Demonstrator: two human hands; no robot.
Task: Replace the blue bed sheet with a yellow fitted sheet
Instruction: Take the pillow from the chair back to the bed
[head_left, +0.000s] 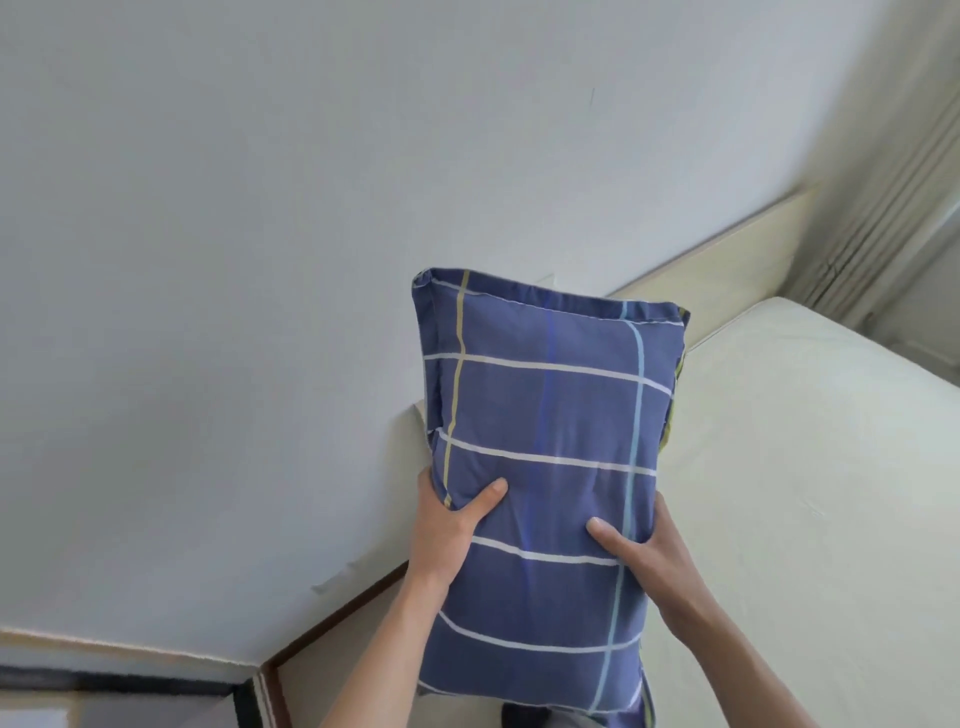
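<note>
A blue checked pillow (540, 467) was held upright in the air by both hands, the left hand (447, 525) curled round its edge at about nine o'clock and the right hand (649, 545) round the edge at three o'clock, thumbs pressed into the front, presumably so it could be carried clear of the bed. The mattress (810, 467), at three o'clock from the pillow, lay bare and cream. Neither the blue sheet nor the yellow fitted sheet could be made out, though a yellow-green fabric edge (675, 395) showed behind the pillow.

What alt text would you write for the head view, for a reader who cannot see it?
Both hands, left hand and right hand, grip a blue checked pillow held up above a bare cream mattress beside a white wall.
</note>
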